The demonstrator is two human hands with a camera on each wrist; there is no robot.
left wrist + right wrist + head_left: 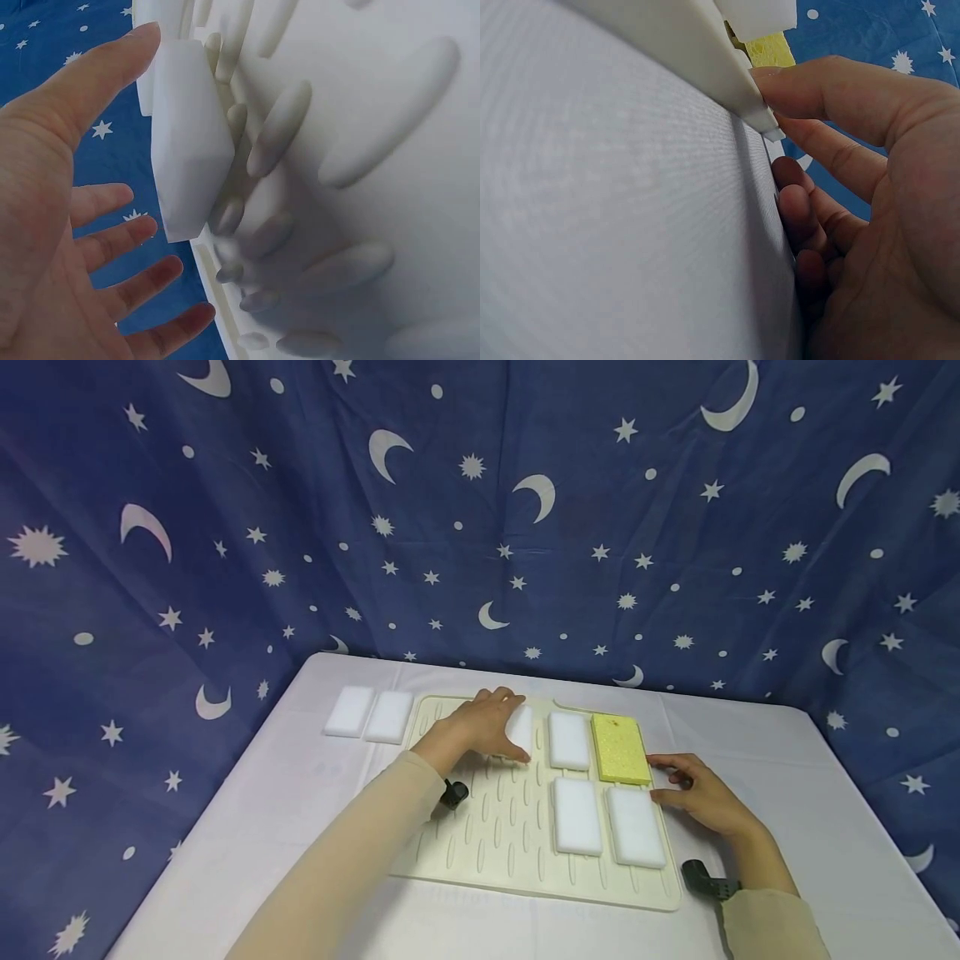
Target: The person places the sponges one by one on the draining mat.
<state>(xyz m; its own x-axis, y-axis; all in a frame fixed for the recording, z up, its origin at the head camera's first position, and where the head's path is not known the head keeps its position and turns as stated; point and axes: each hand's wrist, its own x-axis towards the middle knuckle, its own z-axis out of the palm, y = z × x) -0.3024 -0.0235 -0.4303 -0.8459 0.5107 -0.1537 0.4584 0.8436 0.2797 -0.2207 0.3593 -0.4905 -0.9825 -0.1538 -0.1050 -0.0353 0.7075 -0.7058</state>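
Note:
My left hand (pixel 486 725) reaches over a cream ridged drying mat (pixel 480 870), thumb and fingers spread around a white sponge (pixel 520 729). In the left wrist view, that sponge (pixel 187 142) rests on the ridges beside the thumb, and the left hand (pixel 90 225) has extended fingers. At the mat's right side, my right hand (pixel 701 795) touches the edge with thumb and forefinger; the right wrist view shows its other fingers loosely bent. Closest to it are a yellow sponge (pixel 620 749) and a white sponge (pixel 636 827).
Two more white sponges, upper (pixel 569 741) and lower (pixel 577 816), lie on the mat's right half. Left of the mat, two white sponges (pixel 349 711) lie on the white-covered table (pixel 300 810). Behind hangs a blue curtain (pixel 480 527) with moons and stars.

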